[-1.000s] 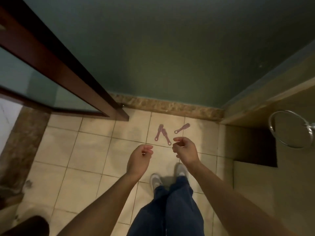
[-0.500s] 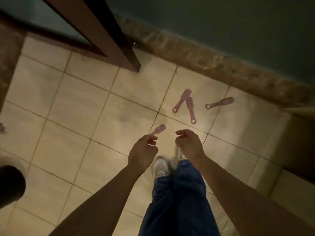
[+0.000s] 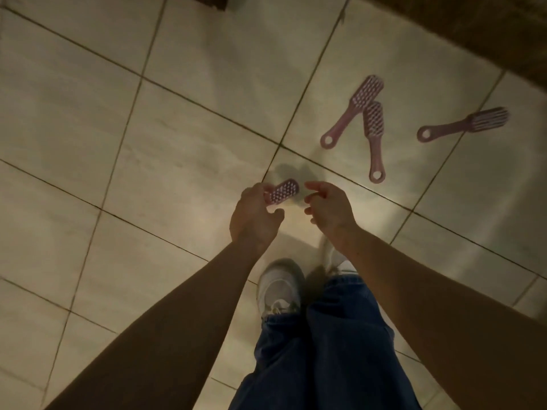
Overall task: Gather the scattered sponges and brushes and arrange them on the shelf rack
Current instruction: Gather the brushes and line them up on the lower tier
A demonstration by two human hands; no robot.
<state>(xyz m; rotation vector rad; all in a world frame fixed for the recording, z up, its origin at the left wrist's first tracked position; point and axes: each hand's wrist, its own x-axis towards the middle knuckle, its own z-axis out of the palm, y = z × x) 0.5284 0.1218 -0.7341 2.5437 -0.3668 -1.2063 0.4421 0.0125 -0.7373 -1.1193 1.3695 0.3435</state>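
Observation:
Three pink brushes lie on the beige floor tiles ahead of me. One brush [image 3: 353, 110] leans across a second brush [image 3: 374, 140], their heads touching. A third brush [image 3: 464, 125] lies apart to the right, handle pointing left. My left hand [image 3: 254, 216] grips a fourth pink brush [image 3: 282, 194] by its handle, its bristled head sticking out toward my right hand. My right hand [image 3: 327, 208] hovers beside it with fingers loosely curled and holds nothing. No shelf rack or sponge is in view.
Beige floor tiles [image 3: 177, 128] with dark grout fill the view. A brown stone skirting [image 3: 473, 28] runs along the top right. My white shoes [image 3: 279, 287] and blue jeans [image 3: 322, 356] are below my hands.
The view has dropped lower and closer to the floor, so the brushes look larger. The brush in my left hand has come into sight. Wall and door frame have left the view.

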